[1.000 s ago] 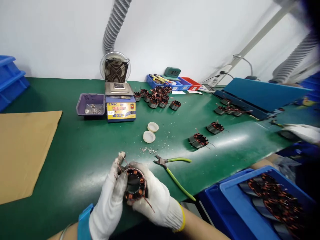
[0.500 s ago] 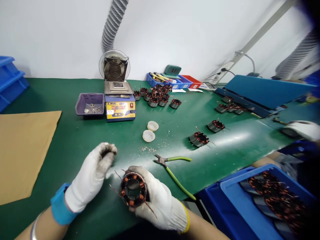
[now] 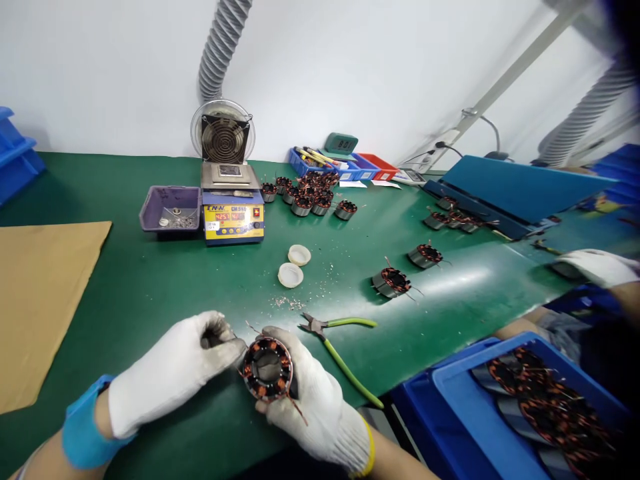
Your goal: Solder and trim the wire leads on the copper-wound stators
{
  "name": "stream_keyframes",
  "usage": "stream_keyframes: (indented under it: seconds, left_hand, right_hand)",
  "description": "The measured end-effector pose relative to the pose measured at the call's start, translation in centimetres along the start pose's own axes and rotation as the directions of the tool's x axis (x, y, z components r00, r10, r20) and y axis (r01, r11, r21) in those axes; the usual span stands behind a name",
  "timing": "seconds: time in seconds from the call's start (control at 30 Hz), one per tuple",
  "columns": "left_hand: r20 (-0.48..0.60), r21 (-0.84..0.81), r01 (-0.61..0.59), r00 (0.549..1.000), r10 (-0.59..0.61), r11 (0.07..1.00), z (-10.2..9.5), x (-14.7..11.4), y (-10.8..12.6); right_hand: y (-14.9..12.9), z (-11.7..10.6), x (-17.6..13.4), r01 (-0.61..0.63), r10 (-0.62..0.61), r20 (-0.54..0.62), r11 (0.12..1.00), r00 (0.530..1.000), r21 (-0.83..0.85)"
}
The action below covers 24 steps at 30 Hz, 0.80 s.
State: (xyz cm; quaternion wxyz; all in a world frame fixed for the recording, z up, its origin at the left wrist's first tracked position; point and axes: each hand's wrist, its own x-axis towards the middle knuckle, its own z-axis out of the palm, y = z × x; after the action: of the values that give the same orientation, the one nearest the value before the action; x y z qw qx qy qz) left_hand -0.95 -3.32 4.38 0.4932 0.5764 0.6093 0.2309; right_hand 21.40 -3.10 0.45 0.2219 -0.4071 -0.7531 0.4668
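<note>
My right hand (image 3: 315, 393), in a white glove with a yellow cuff, is wrapped round a motor stator (image 3: 267, 369). The stator is a ring with copper windings, its open face turned up toward me and loose wire ends sticking out. My left hand (image 3: 203, 357), also gloved and with a blue band at the wrist, has thumb and fingers pinched together at the stator's left edge, on a thin copper wire lead. Green-handled side cutters (image 3: 324, 328) lie spread on the green bench just beyond my right hand. Two more stators (image 3: 393, 283) stand farther right.
Beyond the cutters are two white caps (image 3: 291, 275) and scattered clippings. A solder pot (image 3: 233, 217), a purple tray (image 3: 171, 210) and grouped stators (image 3: 310, 193) stand behind. A blue bin (image 3: 450, 387) of stators is at right, near a co-worker's gloved hand (image 3: 603, 265). Cardboard (image 3: 45, 300) lies left.
My left hand has moved right and down to the stator, and its fingers now pinch at the stator's edge. The right hand keeps its hold. The view has shifted slightly.
</note>
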Motion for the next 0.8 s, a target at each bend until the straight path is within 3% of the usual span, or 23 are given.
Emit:
stream_keyframes:
  seconds: [0.1, 0.3, 0.43, 0.63, 0.73, 0.8]
  left_hand:
    - [0.105, 0.007, 0.065, 0.992, -0.065, 0.998, 0.1, -0.2, 0.0]
    - [-0.03, 0.075, 0.08, 0.997, -0.078, 0.994, 0.0, -0.5, 0.4]
    - [0.009, -0.108, -0.004, 1.0, 0.005, 0.994, -0.7, 0.2, -0.4]
    - [0.17, -0.271, 0.19, 0.974, -0.147, 0.944, 0.2, 0.0, -0.3]
    - [0.23, -0.332, 0.199, 0.965, -0.126, 0.922, 0.5, 0.1, -0.2]
    - [0.2, -0.368, 0.174, 0.974, -0.105, 0.914, 0.4, 0.3, -0.4]
  right_hand:
    - [0.0, 0.1, 0.1, -0.021, 0.021, -0.002, 1.0, 1.0, -0.015]
    - [-0.2, 0.1, 0.1, -0.007, 0.007, -0.003, 1.0, 1.0, -0.029]
    - [-0.2, -0.1, 0.1, 0.002, -0.001, 0.032, 1.0, 0.999, -0.026]
    - [-0.3, -0.1, 0.0, -0.002, 0.004, 0.048, 0.999, 0.999, -0.044]
    - [-0.5, -0.3, 0.0, 0.023, -0.022, 0.047, 0.999, 0.999, -0.027]
    - [-0.6, -0.4, -0.1, 0.013, -0.013, 0.048, 1.0, 0.999, 0.005]
